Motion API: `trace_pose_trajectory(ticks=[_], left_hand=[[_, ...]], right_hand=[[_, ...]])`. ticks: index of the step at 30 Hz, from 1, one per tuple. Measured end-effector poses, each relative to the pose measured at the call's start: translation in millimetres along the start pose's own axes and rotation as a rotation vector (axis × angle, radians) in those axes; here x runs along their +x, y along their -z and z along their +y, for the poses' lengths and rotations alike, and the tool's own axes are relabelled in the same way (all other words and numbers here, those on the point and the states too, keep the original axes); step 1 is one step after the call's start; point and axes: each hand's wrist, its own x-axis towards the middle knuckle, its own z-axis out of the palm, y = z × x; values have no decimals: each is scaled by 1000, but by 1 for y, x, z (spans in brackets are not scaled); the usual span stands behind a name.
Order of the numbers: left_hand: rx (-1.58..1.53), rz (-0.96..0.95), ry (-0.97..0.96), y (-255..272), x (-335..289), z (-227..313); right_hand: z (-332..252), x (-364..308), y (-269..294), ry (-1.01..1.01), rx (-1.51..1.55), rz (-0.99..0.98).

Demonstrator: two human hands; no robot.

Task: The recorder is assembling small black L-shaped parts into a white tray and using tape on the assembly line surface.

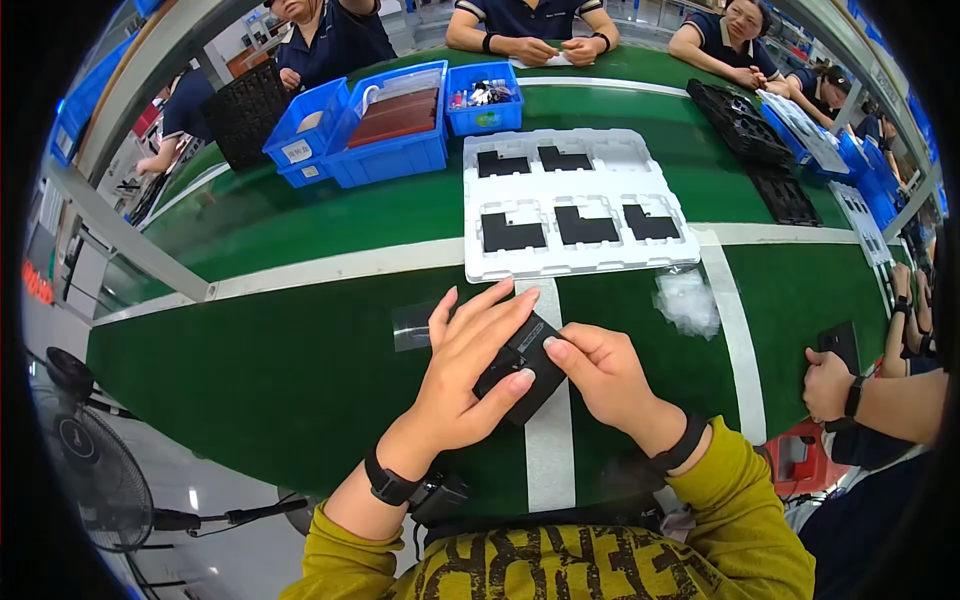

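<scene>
Between both hands is a dark, flat, black part (541, 391) with a printed patch, tilted over the green table. My left hand (465, 365) lies over its left side, fingers stretched along its far end and thumb pressed on its near face. My right hand (605, 375) pinches its right edge, thumb on top; the fingers beneath are hidden. Just beyond my hands a white moulded tray (590, 268) holds several black L-shaped parts (513, 232), and one pocket at its far right holds none. A clear film piece (412, 328) lies left of my left hand.
A crumpled clear plastic bag (688, 302) lies right of my hands. Blue bins (390, 160) stand at the far left, with a smaller blue bin (485, 120) of small parts beside them. Black trays (735, 125) are far right. A co-worker's hand (828, 385) is at the right edge.
</scene>
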Motion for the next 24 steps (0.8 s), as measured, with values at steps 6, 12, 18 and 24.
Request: trace_pose_trajectory(ticks=[6, 12, 18, 24], left_hand=[[51, -30, -8, 7, 3, 5], [565, -54, -49, 10, 7, 13], [132, -89, -119, 6, 0, 0], [-558, 302, -42, -8, -2, -13]], right_hand=[[-1, 0, -5, -7, 16, -17], [0, -2, -5, 19, -20, 43], [2, -4, -3, 87, -83, 76], [8, 3, 0, -371, 794, -292]])
